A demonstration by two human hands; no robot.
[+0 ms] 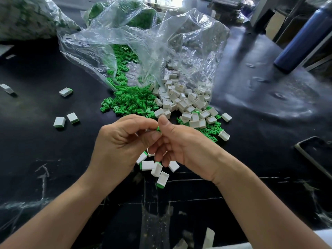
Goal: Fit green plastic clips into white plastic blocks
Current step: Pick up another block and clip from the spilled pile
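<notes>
My left hand and my right hand meet at the middle of the black table, fingers curled together. Between their fingertips a green clip shows, pinched by both; whether a white block sits with it is hidden by the fingers. Just beyond the hands lies a heap of loose green clips, and to its right a heap of white blocks. Under my hands lie several fitted blocks, white with a green end.
Two clear plastic bags spill the parts at the back. Three fitted blocks lie at the left. A dark blue bottle stands at the right. A dark tray edge sits at the right.
</notes>
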